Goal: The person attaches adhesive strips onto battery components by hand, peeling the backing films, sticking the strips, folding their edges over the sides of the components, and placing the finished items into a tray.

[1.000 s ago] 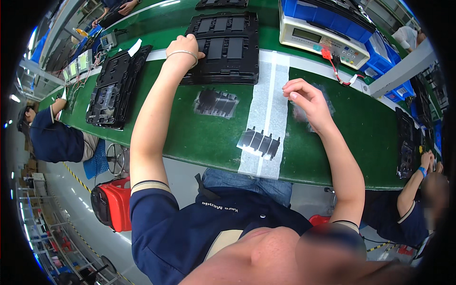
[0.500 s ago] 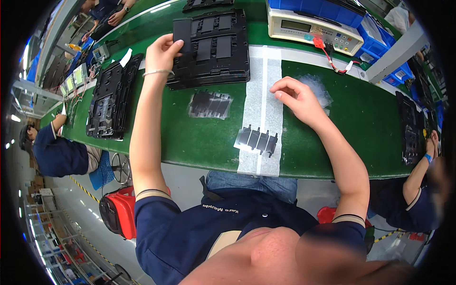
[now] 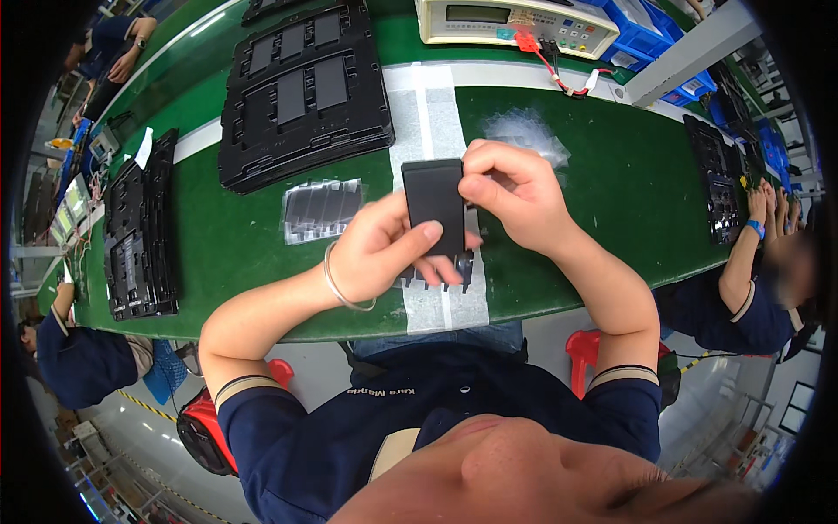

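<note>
1. 2 hands hold 1 flat black part above the green belt: I see my left hand gripping its lower edge, my right hand pinching its right side.
2. Around it — a black tray, a clear bag of parts, a beige tester.
3. The hands hide most of the black pieces on the white strip.

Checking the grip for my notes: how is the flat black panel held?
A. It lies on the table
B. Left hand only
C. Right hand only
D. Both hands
D: the left hand and right hand both grip the black panel, raised above the green table.
</note>
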The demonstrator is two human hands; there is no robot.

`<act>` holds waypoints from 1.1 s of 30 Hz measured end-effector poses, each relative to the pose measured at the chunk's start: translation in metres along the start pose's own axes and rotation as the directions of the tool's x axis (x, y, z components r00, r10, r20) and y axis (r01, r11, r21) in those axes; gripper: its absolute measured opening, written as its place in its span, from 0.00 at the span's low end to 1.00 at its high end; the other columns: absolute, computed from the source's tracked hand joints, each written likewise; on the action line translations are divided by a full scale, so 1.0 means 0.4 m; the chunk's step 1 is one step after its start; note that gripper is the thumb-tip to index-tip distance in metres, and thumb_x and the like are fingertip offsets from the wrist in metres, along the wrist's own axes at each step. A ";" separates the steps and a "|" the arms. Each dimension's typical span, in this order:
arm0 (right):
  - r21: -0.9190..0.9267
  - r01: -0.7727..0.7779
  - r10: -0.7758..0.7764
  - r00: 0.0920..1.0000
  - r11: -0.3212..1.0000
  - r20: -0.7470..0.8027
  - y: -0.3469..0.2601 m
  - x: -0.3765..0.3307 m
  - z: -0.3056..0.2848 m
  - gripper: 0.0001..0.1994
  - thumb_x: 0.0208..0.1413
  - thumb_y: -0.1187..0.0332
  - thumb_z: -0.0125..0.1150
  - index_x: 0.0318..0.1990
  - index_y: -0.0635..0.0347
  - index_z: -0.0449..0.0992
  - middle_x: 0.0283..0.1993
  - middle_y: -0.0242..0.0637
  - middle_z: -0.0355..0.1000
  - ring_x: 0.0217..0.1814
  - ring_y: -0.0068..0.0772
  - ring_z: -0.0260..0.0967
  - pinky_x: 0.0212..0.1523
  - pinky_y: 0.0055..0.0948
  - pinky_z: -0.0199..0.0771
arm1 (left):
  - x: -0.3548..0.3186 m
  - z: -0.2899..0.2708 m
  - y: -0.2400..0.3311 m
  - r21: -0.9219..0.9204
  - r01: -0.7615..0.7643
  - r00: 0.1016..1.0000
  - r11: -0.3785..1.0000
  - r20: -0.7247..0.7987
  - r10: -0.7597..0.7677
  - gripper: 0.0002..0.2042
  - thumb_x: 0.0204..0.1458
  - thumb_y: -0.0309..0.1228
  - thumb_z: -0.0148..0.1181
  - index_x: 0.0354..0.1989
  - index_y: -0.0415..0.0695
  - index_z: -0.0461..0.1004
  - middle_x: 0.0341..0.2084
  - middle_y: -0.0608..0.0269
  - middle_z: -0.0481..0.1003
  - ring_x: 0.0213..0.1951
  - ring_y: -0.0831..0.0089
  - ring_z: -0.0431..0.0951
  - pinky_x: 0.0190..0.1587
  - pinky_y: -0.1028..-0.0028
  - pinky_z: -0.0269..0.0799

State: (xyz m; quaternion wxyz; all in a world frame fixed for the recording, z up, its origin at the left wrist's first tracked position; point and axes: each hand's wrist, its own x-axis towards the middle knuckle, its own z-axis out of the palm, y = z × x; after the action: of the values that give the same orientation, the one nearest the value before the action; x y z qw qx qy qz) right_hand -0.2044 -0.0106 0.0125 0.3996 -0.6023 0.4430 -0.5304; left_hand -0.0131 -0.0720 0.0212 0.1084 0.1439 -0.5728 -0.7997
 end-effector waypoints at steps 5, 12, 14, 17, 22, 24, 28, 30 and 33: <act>0.332 -0.145 0.107 0.986 0.932 0.128 0.030 -0.011 0.004 0.11 0.54 0.66 0.56 0.40 0.64 0.71 0.36 0.33 0.70 0.36 0.22 0.66 0.41 0.23 0.67 | -0.008 -0.020 -0.025 -0.109 0.039 0.994 0.993 0.102 -0.028 0.14 0.58 0.29 0.40 0.51 0.35 0.58 0.39 0.49 0.73 0.30 0.67 0.78 0.28 0.77 0.75; 0.543 -0.313 0.177 0.941 0.779 0.288 0.033 -0.006 0.012 0.32 0.48 0.53 0.61 0.53 0.72 0.64 0.52 0.53 0.66 0.55 0.41 0.64 0.55 0.38 0.63 | -0.012 -0.015 -0.033 -0.098 0.115 0.984 0.989 0.151 -0.099 0.13 0.57 0.27 0.42 0.49 0.35 0.60 0.38 0.53 0.74 0.29 0.67 0.79 0.26 0.77 0.76; 0.515 -0.352 0.203 0.924 0.781 0.324 0.031 -0.008 0.010 0.32 0.48 0.54 0.61 0.53 0.72 0.63 0.52 0.53 0.66 0.55 0.42 0.64 0.56 0.39 0.62 | -0.016 -0.011 -0.027 -0.127 0.140 0.980 0.982 0.157 -0.120 0.13 0.57 0.27 0.42 0.49 0.35 0.61 0.38 0.53 0.74 0.29 0.66 0.79 0.26 0.77 0.76; 0.531 -0.353 0.198 0.924 0.770 0.327 0.035 -0.007 0.006 0.33 0.47 0.55 0.62 0.54 0.71 0.62 0.52 0.54 0.65 0.54 0.43 0.65 0.56 0.39 0.63 | -0.017 -0.013 -0.027 -0.164 0.177 0.971 0.970 0.188 -0.146 0.12 0.58 0.28 0.42 0.48 0.35 0.61 0.38 0.53 0.74 0.29 0.66 0.79 0.26 0.76 0.76; 0.622 -0.356 0.171 0.926 0.697 0.338 0.035 -0.006 0.002 0.33 0.45 0.58 0.65 0.54 0.71 0.62 0.51 0.53 0.66 0.53 0.45 0.65 0.56 0.41 0.64 | -0.019 -0.011 -0.039 -0.152 0.179 0.961 0.972 0.238 -0.139 0.11 0.58 0.29 0.42 0.45 0.34 0.62 0.38 0.52 0.74 0.29 0.66 0.79 0.27 0.75 0.76; 0.623 -0.355 0.168 0.926 0.697 0.339 0.036 -0.008 0.002 0.33 0.44 0.58 0.66 0.54 0.70 0.62 0.50 0.53 0.66 0.53 0.45 0.66 0.55 0.41 0.65 | -0.020 -0.007 -0.040 -0.089 0.159 0.958 0.983 0.255 -0.132 0.13 0.58 0.32 0.40 0.46 0.34 0.61 0.38 0.48 0.73 0.29 0.61 0.79 0.26 0.74 0.77; 0.651 -0.342 0.081 0.915 0.677 0.396 0.061 -0.008 0.004 0.30 0.45 0.60 0.64 0.54 0.68 0.64 0.50 0.51 0.67 0.54 0.40 0.65 0.56 0.36 0.63 | -0.024 -0.007 -0.042 -0.110 0.170 0.952 0.979 0.275 -0.134 0.13 0.58 0.31 0.40 0.45 0.34 0.61 0.38 0.47 0.73 0.29 0.62 0.79 0.26 0.74 0.77; 0.668 -0.335 0.075 0.919 0.664 0.387 0.061 -0.011 0.013 0.31 0.45 0.59 0.64 0.54 0.68 0.63 0.50 0.50 0.67 0.54 0.40 0.65 0.56 0.36 0.63 | -0.025 -0.005 -0.037 -0.155 0.218 0.946 0.964 0.277 -0.169 0.10 0.58 0.28 0.42 0.42 0.33 0.63 0.38 0.52 0.74 0.28 0.65 0.79 0.27 0.74 0.77; 0.676 -0.325 0.091 0.929 0.661 0.358 0.052 -0.014 0.027 0.31 0.43 0.57 0.64 0.53 0.67 0.64 0.47 0.49 0.68 0.52 0.41 0.66 0.53 0.37 0.65 | -0.024 -0.007 -0.038 -0.131 0.205 0.943 0.970 0.291 -0.160 0.10 0.58 0.28 0.42 0.42 0.33 0.63 0.37 0.52 0.74 0.28 0.65 0.79 0.27 0.74 0.77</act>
State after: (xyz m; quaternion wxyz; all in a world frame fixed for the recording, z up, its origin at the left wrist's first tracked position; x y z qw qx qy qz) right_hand -0.1962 -0.0110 -0.0102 0.7242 -0.4110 0.1991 -0.5167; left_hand -0.0032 -0.0662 0.0069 -0.0369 0.0734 -0.5006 -0.8618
